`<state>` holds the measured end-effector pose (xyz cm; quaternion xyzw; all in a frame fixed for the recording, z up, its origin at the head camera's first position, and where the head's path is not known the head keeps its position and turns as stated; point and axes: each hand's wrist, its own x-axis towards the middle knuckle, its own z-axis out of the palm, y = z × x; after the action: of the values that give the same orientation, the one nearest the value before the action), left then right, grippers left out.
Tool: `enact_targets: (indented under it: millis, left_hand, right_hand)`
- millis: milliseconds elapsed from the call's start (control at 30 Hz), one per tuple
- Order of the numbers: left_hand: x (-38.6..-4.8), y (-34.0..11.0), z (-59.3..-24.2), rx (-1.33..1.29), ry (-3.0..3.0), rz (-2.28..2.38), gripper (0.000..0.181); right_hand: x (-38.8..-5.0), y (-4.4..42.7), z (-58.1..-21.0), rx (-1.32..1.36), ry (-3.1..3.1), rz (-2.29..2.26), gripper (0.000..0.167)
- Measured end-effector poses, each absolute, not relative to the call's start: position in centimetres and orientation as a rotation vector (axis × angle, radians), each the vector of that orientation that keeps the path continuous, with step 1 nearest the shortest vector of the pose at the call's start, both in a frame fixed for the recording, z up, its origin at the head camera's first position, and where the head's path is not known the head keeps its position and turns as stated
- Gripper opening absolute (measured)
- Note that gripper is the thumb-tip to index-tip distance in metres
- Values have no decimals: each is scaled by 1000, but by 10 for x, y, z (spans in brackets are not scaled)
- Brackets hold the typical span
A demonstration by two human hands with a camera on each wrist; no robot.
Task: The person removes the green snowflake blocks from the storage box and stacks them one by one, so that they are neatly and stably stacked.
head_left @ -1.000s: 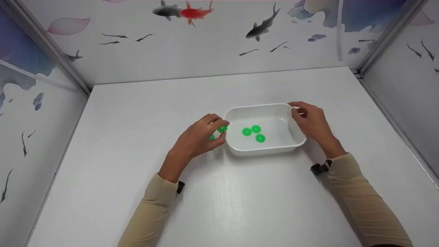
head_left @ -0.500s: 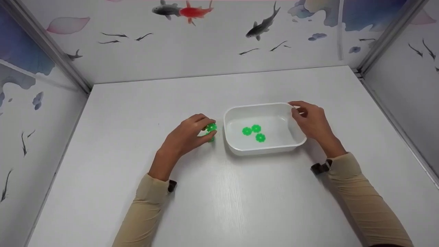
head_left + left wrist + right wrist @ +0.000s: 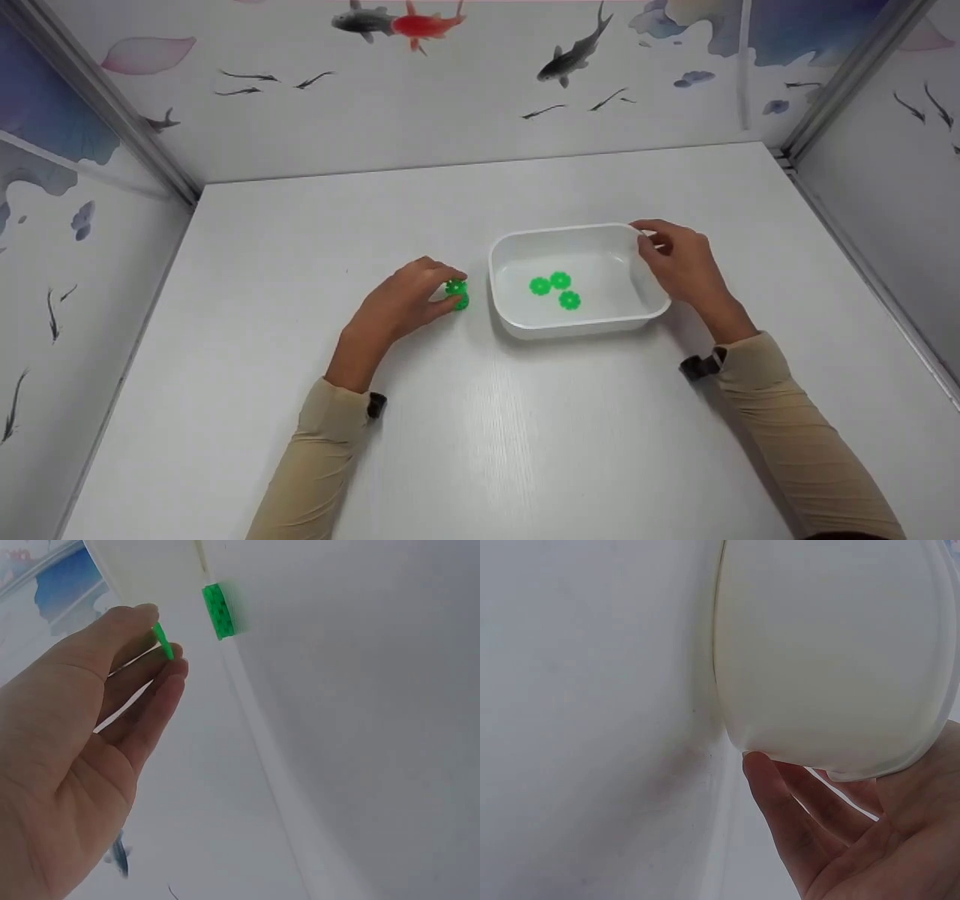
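The left hand point(image 3: 397, 300) pinches a green flower-shaped disc point(image 3: 455, 286) between thumb and fingers, left of the white basin. Close beside it, more green point(image 3: 461, 302) shows on the table; the left wrist view reveals a short stack of green pieces point(image 3: 218, 611), apart from the pinched disc point(image 3: 163, 641). Inside the white basin point(image 3: 577, 322) lie three green discs point(image 3: 569, 300). The right hand point(image 3: 686, 266) holds the basin's right end, thumb at the rim; in the right wrist view, its fingers point(image 3: 780, 810) rest against the basin's outer wall point(image 3: 825, 652).
The white table point(image 3: 450, 450) is bounded by white panels painted with fish and blue patches point(image 3: 465, 97). Metal posts point(image 3: 855, 82) stand at the two back corners. Both forearms, in beige sleeves point(image 3: 802, 427), reach in from the front edge.
The left hand has moved left, away from the basin's rim, and slightly down towards the pieces on the table, with a green disc still pinched. The right hand and basin have hardly moved.
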<state>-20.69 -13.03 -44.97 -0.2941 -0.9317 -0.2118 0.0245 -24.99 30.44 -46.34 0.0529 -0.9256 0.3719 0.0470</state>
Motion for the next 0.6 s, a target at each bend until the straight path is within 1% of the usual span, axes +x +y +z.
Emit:
enact_targets:
  millis: [600]
  left_hand:
    - [-207, -125, -451, -794, -3099, -689, 34]
  right_hand:
    - [-251, 305, -464, 156, -2823, 1115, 40]
